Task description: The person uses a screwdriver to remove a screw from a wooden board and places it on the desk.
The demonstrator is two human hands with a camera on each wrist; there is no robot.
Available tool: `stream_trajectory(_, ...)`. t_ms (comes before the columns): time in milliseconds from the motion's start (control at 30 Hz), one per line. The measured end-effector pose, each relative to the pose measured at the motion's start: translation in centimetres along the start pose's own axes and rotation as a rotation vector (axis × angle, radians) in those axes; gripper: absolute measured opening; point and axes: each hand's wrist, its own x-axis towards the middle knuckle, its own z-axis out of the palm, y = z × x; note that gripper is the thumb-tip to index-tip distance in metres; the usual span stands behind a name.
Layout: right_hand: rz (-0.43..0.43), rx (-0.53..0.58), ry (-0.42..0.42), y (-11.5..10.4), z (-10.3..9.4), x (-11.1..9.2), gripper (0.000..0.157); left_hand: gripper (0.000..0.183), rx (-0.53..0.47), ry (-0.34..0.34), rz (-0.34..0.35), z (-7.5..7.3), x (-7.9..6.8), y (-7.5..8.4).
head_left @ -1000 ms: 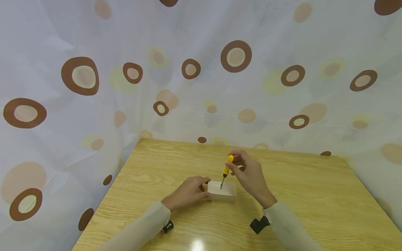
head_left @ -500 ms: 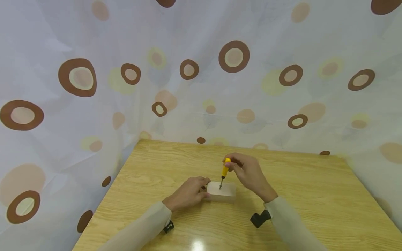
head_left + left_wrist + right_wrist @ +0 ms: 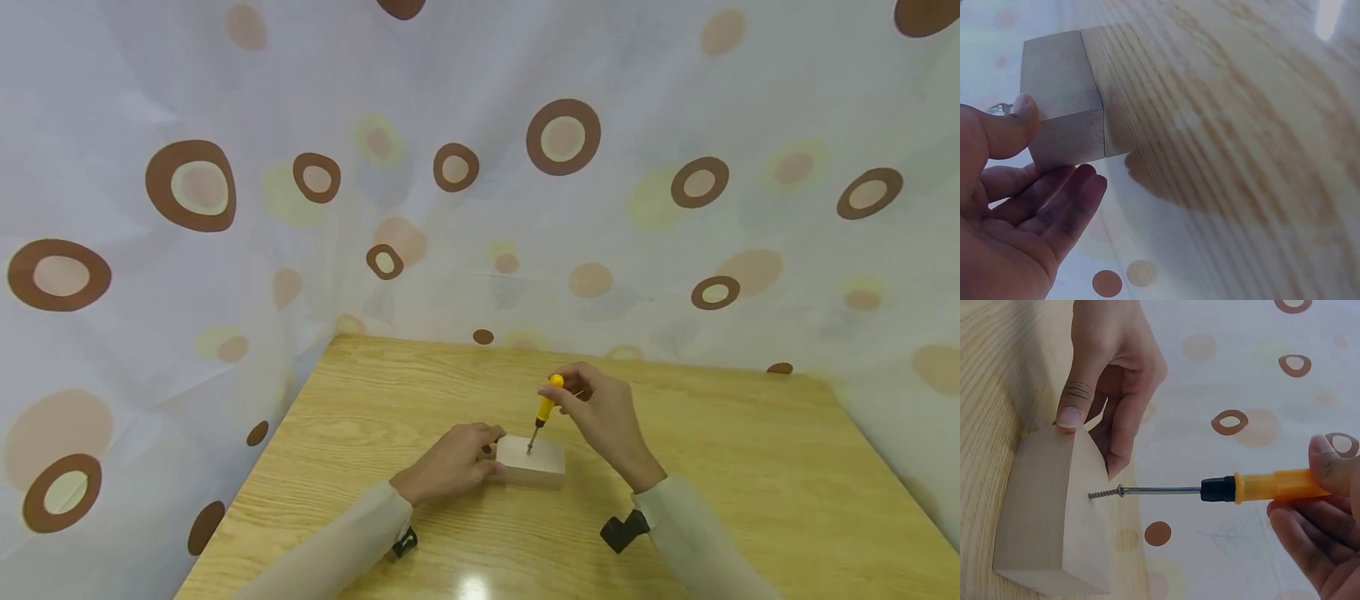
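A pale wooden block (image 3: 531,472) lies on the table, with a screw (image 3: 1105,494) standing in its top face, much of the thread showing. My left hand (image 3: 452,462) grips the block's left end, thumb on the near side and fingers at the far side; the left wrist view shows the thumb pressed to the block (image 3: 1063,75). My right hand (image 3: 606,423) pinches the yellow handle of a screwdriver (image 3: 545,407) between thumb and fingers. The screwdriver leans a little to the right, its shaft meeting the screw head in the right wrist view.
The wood-grain table (image 3: 360,400) spreads around the block. A white curtain with brown and beige spots (image 3: 480,233) hangs behind and at both sides. Black wrist mounts (image 3: 625,531) sit below the sleeves, close over the table.
The screwdriver's handle leaned left half a second ago and now tilts back right, the right hand moving with it. The block and left hand keep their place.
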Motion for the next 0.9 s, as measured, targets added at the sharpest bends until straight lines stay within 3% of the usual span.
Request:
stream_trajectory(100,-0.076,0.002,-0.012,0.0,-0.1,0.0,0.018,0.05,-0.021,-0.002,-0.005,0.0,0.0,0.0)
stream_trajectory(267,-0.209,0.07,-0.155,0.4,-0.9,0.3,0.015,0.047,-0.027,-0.006,0.003,0.0,-0.1,0.1)
stream_trajectory(433,-0.173,0.139,-0.26,0.8,-1.3,0.7,0.011,0.047,-0.025,-0.005,0.005,0.0,-0.1,0.2)
stream_trajectory(600,-0.086,-0.017,-0.127,0.3,-0.9,0.2,0.016,0.05,-0.024,-0.023,-0.003,0.3,0.1,0.2)
stream_trajectory(700,-0.099,-0.119,-0.046,-0.2,-0.8,0.0,0.017,0.052,-0.013,-0.024,0.002,0.3,0.2,0.2)
stream_trajectory(900,-0.241,-0.142,-0.108,-0.7,-1.3,0.8,0.014,0.052,-0.017,-0.01,0.0,0.0,0.2,0.1)
